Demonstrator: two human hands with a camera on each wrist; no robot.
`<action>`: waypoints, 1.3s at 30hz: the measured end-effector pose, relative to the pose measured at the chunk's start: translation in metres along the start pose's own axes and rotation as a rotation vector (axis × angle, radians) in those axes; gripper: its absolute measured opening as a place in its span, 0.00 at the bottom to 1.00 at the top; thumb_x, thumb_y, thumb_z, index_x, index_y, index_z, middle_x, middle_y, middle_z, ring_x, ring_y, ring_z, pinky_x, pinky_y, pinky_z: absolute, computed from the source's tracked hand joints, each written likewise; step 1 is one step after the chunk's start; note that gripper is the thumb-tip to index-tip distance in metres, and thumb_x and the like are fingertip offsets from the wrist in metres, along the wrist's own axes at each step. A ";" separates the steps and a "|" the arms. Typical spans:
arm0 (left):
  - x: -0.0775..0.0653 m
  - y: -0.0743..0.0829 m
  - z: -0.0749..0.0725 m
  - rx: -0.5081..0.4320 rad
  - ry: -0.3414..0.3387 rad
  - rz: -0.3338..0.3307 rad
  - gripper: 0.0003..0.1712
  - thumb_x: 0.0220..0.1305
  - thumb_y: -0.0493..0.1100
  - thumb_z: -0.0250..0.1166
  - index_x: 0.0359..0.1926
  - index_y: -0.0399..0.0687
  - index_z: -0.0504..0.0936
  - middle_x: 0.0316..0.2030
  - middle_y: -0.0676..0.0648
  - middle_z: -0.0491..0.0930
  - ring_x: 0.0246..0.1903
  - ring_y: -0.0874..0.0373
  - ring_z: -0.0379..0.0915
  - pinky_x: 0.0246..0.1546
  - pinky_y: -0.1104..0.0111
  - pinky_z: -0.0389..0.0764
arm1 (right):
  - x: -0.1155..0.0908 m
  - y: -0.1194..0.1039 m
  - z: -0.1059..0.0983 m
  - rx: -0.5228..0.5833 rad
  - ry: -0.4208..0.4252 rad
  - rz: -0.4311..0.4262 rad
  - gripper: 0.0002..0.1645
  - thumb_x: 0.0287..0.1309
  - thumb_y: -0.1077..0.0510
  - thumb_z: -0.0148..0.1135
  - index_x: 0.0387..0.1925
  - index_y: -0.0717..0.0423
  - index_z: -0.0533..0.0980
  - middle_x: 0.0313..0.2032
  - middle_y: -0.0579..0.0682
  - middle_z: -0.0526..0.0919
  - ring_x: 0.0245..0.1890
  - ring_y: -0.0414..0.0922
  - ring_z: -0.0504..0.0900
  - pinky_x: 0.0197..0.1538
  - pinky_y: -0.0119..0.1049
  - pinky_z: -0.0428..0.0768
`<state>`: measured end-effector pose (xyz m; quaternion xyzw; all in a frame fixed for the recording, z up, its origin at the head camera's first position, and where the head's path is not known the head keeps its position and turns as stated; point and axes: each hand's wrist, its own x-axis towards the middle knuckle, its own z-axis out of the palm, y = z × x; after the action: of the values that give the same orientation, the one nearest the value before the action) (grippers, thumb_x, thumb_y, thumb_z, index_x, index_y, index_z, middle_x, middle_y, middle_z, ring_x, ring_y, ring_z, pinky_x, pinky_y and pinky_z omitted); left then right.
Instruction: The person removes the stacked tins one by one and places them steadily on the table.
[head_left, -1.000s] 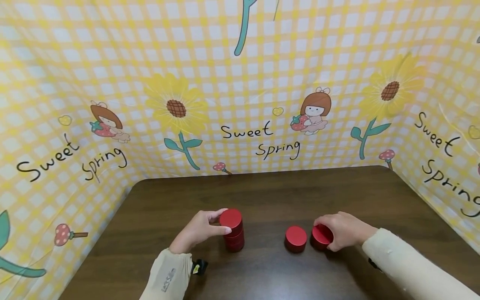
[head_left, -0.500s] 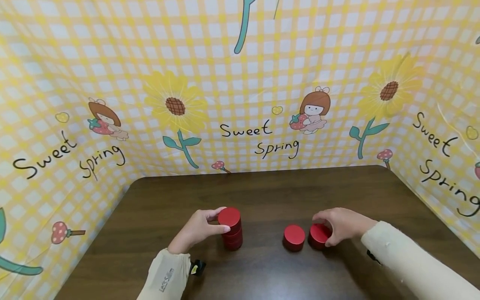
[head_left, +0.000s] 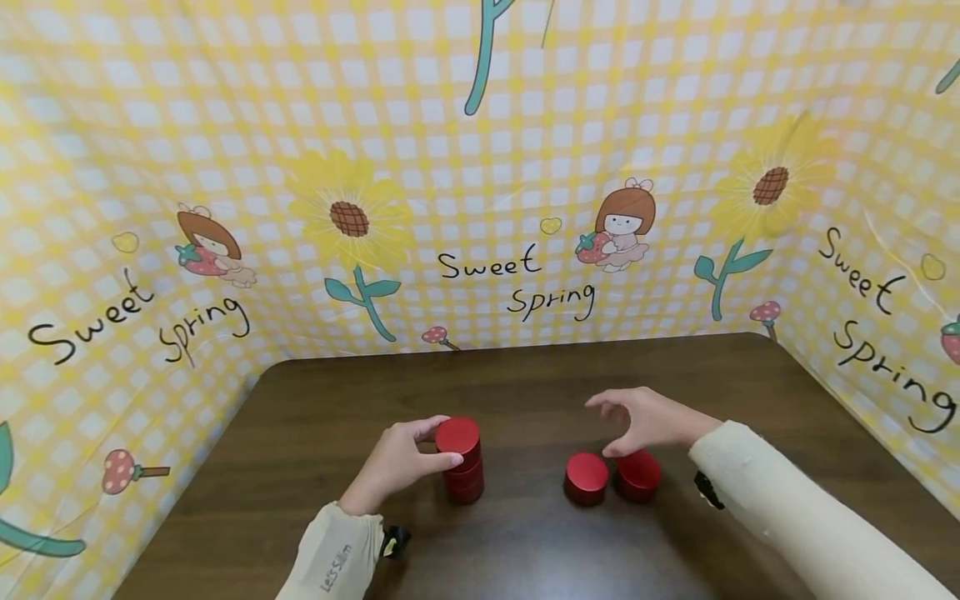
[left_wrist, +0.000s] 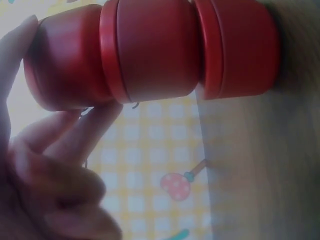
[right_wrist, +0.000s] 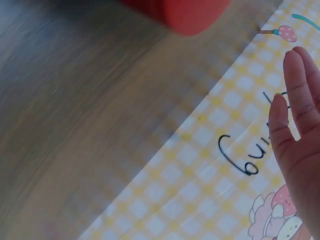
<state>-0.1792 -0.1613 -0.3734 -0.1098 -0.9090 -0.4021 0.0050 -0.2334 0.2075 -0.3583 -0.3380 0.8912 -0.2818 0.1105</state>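
Observation:
Left of the table's middle, three round red tins stand stacked on their flat ends. My left hand point(head_left: 401, 458) grips the top tin point(head_left: 457, 436) between thumb and fingers. The left wrist view shows that stack sideways, with the middle tin point(left_wrist: 157, 50) and the bottom tin point(left_wrist: 245, 50) beyond the fingers. My right hand point(head_left: 651, 419) is raised over two more red tins, fingers apart and slightly bent, holding nothing. Of these, the left tin point(head_left: 587, 476) sits close beside the right tin point(head_left: 639, 478), whose far edge is partly hidden by the hand.
Everything stands on a dark brown wooden table point(head_left: 517, 550). A yellow checked cloth point(head_left: 480, 183) with flowers and lettering hangs behind it and along both sides. Black wrist straps show at both sleeves.
My right hand has let go of the rightmost tin, risen and shifted left over the pair. The left hand stays on the top tin of the stack.

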 end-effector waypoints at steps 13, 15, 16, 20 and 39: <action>-0.003 -0.002 0.001 0.029 0.061 0.006 0.36 0.48 0.50 0.75 0.58 0.41 0.78 0.39 0.49 0.85 0.45 0.49 0.79 0.45 0.54 0.75 | 0.037 -0.037 0.010 -0.197 -0.024 -0.058 0.34 0.46 0.50 0.71 0.57 0.54 0.76 0.48 0.49 0.80 0.50 0.52 0.77 0.51 0.48 0.74; -0.003 -0.002 0.001 0.031 0.057 0.008 0.37 0.48 0.50 0.76 0.58 0.40 0.78 0.39 0.49 0.85 0.45 0.50 0.79 0.45 0.54 0.75 | 0.042 -0.044 0.013 -0.212 -0.038 -0.076 0.33 0.46 0.49 0.71 0.57 0.53 0.76 0.48 0.49 0.81 0.49 0.51 0.78 0.51 0.47 0.75; -0.003 -0.003 0.001 0.036 0.054 0.012 0.37 0.48 0.50 0.76 0.58 0.40 0.78 0.39 0.48 0.85 0.44 0.50 0.79 0.45 0.54 0.75 | 0.045 -0.047 0.015 -0.215 -0.046 -0.082 0.33 0.46 0.49 0.71 0.57 0.53 0.76 0.48 0.48 0.81 0.49 0.50 0.78 0.50 0.46 0.75; -0.004 -0.005 0.002 0.043 0.041 0.004 0.37 0.48 0.51 0.75 0.58 0.38 0.78 0.38 0.46 0.85 0.41 0.52 0.80 0.43 0.55 0.77 | 0.056 -0.061 0.022 -0.236 -0.081 -0.113 0.33 0.47 0.49 0.72 0.57 0.52 0.76 0.48 0.47 0.81 0.46 0.47 0.80 0.49 0.43 0.75; -0.006 -0.010 0.005 0.014 -0.053 0.021 0.27 0.48 0.49 0.76 0.48 0.41 0.83 0.37 0.47 0.85 0.38 0.53 0.79 0.40 0.56 0.77 | 0.102 -0.121 0.035 -0.374 -0.138 -0.083 0.42 0.45 0.41 0.70 0.65 0.42 0.71 0.57 0.45 0.78 0.51 0.43 0.78 0.41 0.38 0.77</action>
<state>-0.1751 -0.1650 -0.3845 -0.1302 -0.9104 -0.3926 -0.0141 -0.2308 0.0500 -0.3179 -0.4073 0.9036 -0.0920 0.0951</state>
